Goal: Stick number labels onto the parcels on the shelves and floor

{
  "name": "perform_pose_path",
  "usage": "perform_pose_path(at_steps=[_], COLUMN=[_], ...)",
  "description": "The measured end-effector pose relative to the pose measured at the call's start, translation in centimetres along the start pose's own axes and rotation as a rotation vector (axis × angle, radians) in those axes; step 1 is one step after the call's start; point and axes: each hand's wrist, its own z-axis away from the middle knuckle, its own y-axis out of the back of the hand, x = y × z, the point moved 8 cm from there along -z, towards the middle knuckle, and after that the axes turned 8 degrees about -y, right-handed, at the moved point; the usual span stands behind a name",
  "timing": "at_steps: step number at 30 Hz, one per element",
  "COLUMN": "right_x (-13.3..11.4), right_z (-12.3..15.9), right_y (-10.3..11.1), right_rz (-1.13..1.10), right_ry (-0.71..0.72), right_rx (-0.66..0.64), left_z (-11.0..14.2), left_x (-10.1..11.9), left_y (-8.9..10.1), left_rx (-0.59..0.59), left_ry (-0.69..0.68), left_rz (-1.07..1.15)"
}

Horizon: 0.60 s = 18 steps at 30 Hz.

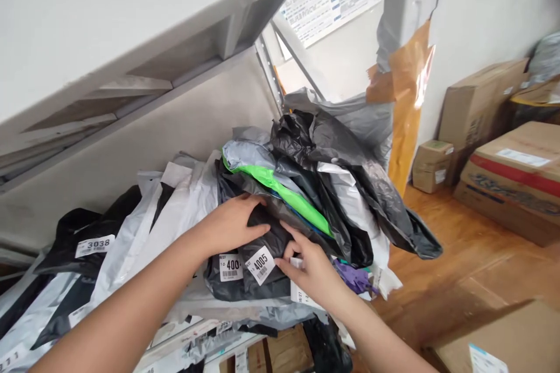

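Note:
A heap of plastic mailer bags lies on a grey metal shelf. My left hand rests on top of a black bag, fingers curled over its edge. My right hand pinches the front edge of the same dark bag beside its white label reading 4005. A second label starting 400 sits just left of it. Above my hands lie a grey bag with a bright green stripe and crumpled black bags. A purple item peeks out beside my right hand.
White and black mailers fill the shelf to the left, one labelled 3038. A shelf board hangs close overhead. A taped shelf post stands at the right. Cardboard boxes sit on the wooden floor.

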Motion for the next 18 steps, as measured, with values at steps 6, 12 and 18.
perform_pose_path(at_steps=[6, 12, 18], right_x=[0.1, 0.5, 0.1], right_z=[-0.7, -0.8, -1.3], right_y=[0.1, -0.2, 0.3], right_rz=[0.036, -0.022, 0.01], right_ry=[-0.076, -0.197, -0.184], right_rx=[-0.009, -0.103, -0.048], left_z=[4.4, 5.3, 4.7], left_x=[-0.7, -0.3, 0.4], left_y=[-2.6, -3.4, -3.5], left_rx=[-0.243, -0.255, -0.179], left_ry=[-0.006, -0.04, -0.117], left_rz=[0.106, 0.168, -0.051])
